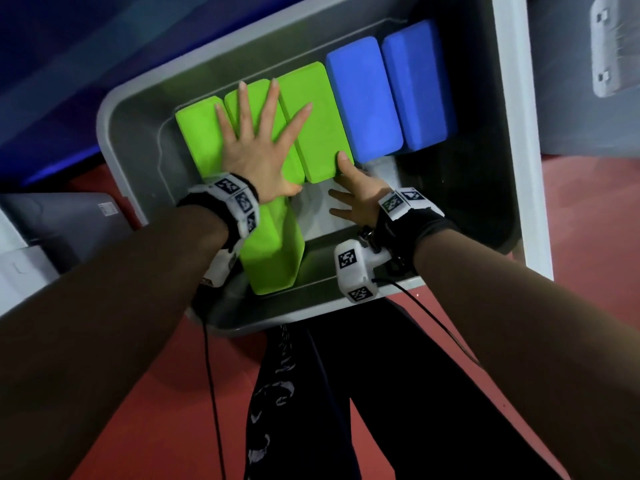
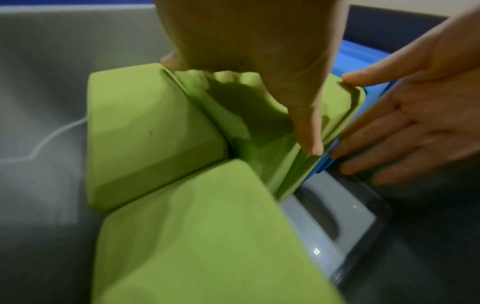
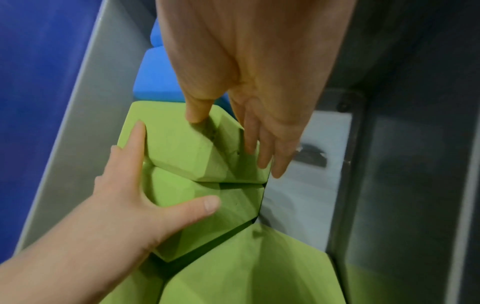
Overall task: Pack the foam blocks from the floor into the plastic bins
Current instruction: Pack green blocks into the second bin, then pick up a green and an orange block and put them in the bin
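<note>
A grey plastic bin (image 1: 110, 147) holds three green foam blocks side by side (image 1: 320, 133) and two blue blocks (image 1: 363, 98) to their right. A fourth green block (image 1: 273, 251) stands against the bin's near wall. My left hand (image 1: 256, 147) lies flat with spread fingers across the tops of the green row (image 2: 145, 133). My right hand (image 1: 353, 195) has its thumb on the near top corner of the rightmost green block (image 3: 182, 148), with straight fingers along its end face. Neither hand grips anything.
The bin's floor (image 1: 450, 202) is bare in front of the blue blocks. Another grey bin (image 1: 62, 220) sits to the left on the red floor (image 1: 138, 393). A blue surface (image 1: 52, 81) lies beyond. My legs (image 1: 346, 393) stand close to the bin.
</note>
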`<state>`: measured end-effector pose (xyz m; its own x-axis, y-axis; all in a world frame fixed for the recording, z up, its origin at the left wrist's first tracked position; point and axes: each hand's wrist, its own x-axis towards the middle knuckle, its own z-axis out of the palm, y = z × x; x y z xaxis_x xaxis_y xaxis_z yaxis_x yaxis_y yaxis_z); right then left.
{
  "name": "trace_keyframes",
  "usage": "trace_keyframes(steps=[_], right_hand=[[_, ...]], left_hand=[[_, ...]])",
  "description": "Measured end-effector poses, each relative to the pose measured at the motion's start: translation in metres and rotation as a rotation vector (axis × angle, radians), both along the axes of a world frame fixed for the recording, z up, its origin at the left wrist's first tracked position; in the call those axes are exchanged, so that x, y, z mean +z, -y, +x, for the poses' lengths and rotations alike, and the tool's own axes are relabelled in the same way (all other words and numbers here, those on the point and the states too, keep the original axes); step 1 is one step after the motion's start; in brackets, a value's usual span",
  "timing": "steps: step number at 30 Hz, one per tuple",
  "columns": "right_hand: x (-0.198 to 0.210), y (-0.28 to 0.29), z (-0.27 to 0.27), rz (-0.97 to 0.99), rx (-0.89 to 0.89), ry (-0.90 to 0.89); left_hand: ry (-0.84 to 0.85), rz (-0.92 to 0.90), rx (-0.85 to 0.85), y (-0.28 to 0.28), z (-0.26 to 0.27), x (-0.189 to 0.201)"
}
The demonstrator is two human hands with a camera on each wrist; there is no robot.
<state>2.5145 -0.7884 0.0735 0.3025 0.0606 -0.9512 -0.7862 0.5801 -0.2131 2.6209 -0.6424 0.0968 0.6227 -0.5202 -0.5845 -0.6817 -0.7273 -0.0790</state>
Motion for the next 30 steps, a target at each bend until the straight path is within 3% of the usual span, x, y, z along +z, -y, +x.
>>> trace_keyframes(steps=[5,9,18,23,30], right_hand=[[0.026,0.011,-0.008,-0.137,0.109,-0.098],[0.061,0.017,-0.036,-0.176,0.054,-0.126],[0.163,0.014,-0.135,-0.401,-0.164,-0.131],[0.194,-0.006,-0.207,-0.499,-0.303,-0.135],[0.214,-0.06,-0.365,-0.549,-0.564,-0.238]], left_hand=[[-0.136,-0.032,0.135,0.022,-0.014,0.029],[-0.193,-0.083,0.139,0.029,-0.031,0.069],[-0.388,-0.033,-0.226,0.068,-0.085,0.163],[-0.411,-0.033,-0.446,0.088,-0.137,0.194],[-0.427,0.021,-0.839,0.09,-0.275,0.213]])
